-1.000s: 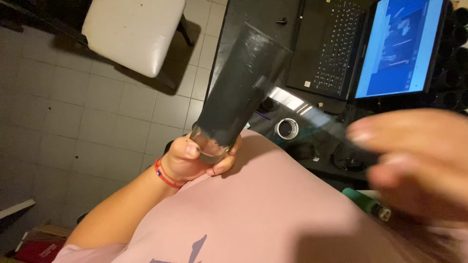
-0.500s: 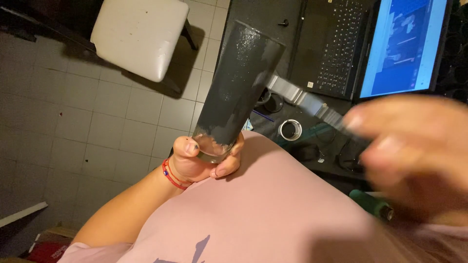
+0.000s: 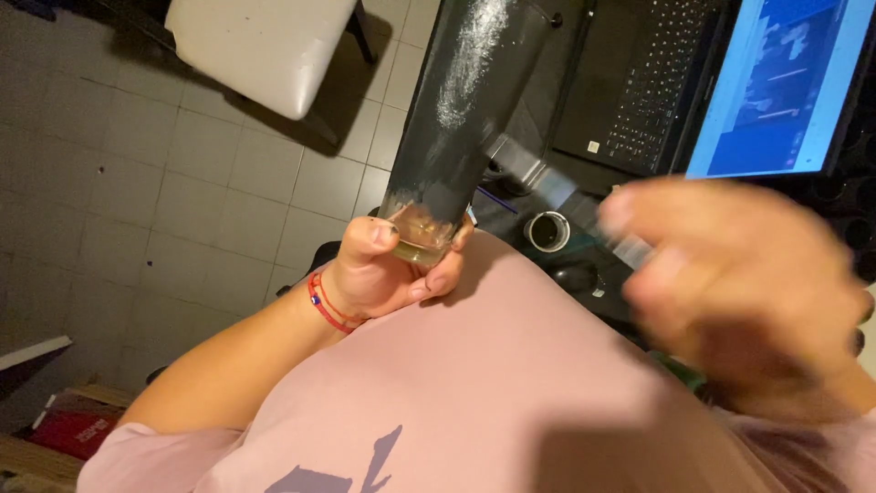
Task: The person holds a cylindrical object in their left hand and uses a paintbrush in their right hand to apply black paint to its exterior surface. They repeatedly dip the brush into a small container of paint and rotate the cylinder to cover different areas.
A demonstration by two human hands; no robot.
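A: Surroundings first. What sits around your hands?

B: An open black laptop (image 3: 671, 87) with a lit blue screen lies upper right on a dark desk (image 3: 525, 196). A small round white-rimmed cup (image 3: 548, 231) stands on that desk, just beside your pink shirt (image 3: 493, 383). A white cushioned stool (image 3: 260, 46) stands on the grey tiled floor (image 3: 119, 183), upper left. Your right hand (image 3: 748, 283) is close to the lens and blurred, and it hides part of the desk behind it.

A: And your grip?

B: Your left hand (image 3: 383, 274) is clenched round the clear base of a tall dark cylindrical glass (image 3: 465, 110), thumb on the near side, fingers wrapped beneath. For the right hand, you cannot tell from the blur whether it is closed; a pale streak (image 3: 538, 178) runs from it toward the glass.

A: Pose?

B: The glass tilts up and away from your chest. Your left forearm, with a red cord bracelet (image 3: 324, 306) at the wrist, angles up from lower left.
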